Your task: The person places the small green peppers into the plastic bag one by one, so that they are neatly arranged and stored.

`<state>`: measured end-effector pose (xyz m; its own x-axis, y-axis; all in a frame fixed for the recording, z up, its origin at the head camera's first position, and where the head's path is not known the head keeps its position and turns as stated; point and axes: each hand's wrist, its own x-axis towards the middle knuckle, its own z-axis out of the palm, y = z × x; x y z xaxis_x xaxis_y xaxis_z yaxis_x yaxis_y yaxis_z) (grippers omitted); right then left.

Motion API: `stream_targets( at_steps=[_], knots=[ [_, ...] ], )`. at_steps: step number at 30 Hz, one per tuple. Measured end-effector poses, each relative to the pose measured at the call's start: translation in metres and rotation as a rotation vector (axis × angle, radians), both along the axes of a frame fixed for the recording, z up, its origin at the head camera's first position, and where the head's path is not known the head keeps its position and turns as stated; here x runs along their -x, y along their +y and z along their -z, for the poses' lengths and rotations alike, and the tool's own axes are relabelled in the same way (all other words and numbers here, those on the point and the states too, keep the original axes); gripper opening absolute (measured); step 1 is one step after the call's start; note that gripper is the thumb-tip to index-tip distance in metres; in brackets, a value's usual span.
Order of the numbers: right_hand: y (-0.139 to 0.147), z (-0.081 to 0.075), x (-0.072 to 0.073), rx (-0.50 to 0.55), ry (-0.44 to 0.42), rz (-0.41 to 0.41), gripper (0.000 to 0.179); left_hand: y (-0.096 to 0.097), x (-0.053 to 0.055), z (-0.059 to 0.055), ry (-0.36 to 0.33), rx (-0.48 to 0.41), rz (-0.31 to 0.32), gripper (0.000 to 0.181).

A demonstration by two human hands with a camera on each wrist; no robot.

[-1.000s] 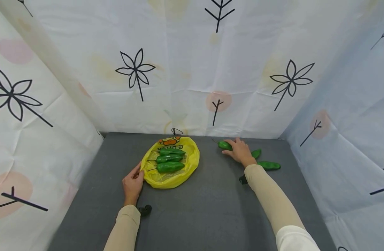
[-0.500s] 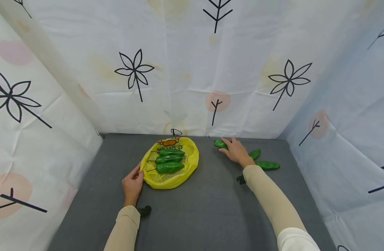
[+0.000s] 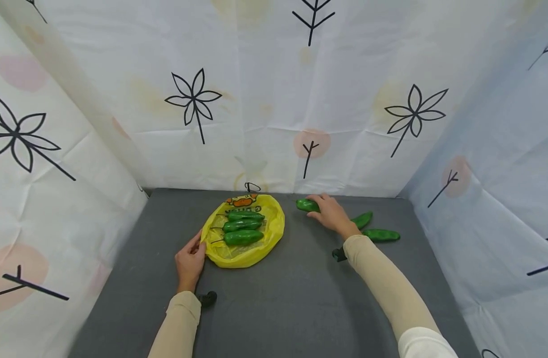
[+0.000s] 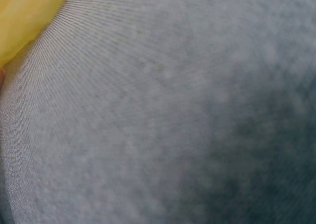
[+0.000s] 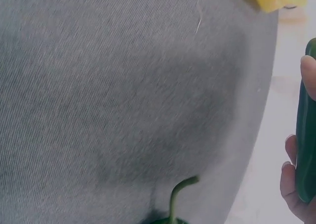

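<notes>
My right hand (image 3: 331, 214) grips a green chili pepper (image 3: 307, 205) above the back of the table, right of the bag. In the right wrist view, thumb and fingers wrap that pepper (image 5: 306, 135) at the right edge. With thumb and fingers, my left hand (image 3: 190, 262) pinches the left rim of a yellow plastic bag (image 3: 274, 219), spread open and rolled down like a bowl. Three green chili peppers (image 3: 242, 237) lie side by side inside it, stems to the left. The left wrist view shows mostly tabletop, with a corner of the yellow bag (image 4: 29, 11).
Two more green peppers (image 3: 381, 235) lie on the grey table (image 3: 274, 308), partly behind my right forearm. A pepper stem (image 5: 182, 187) shows low in the right wrist view. Printed white cloth (image 3: 256, 124) encloses the table's back and sides.
My right hand has moved left toward the yellow bag, carrying the pepper along. The left hand stays at the bag's rim, and the three peppers inside have not moved.
</notes>
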<state>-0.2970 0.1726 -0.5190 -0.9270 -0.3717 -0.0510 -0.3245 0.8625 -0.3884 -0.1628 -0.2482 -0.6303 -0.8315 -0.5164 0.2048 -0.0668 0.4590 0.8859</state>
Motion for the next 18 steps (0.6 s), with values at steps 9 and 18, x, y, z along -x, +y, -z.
stream_targets(
  at_steps=[9, 18],
  knots=[
    [-0.018, -0.009, -0.004, 0.035, 0.035, -0.06, 0.059, 0.0, -0.001, -0.004, -0.054, -0.025, 0.027, 0.038],
    [-0.035, -0.016, -0.007, 0.042, 0.132, -0.124, 0.056, -0.003, -0.001, -0.006, -0.084, -0.09, 0.056, 0.04]
  ],
)
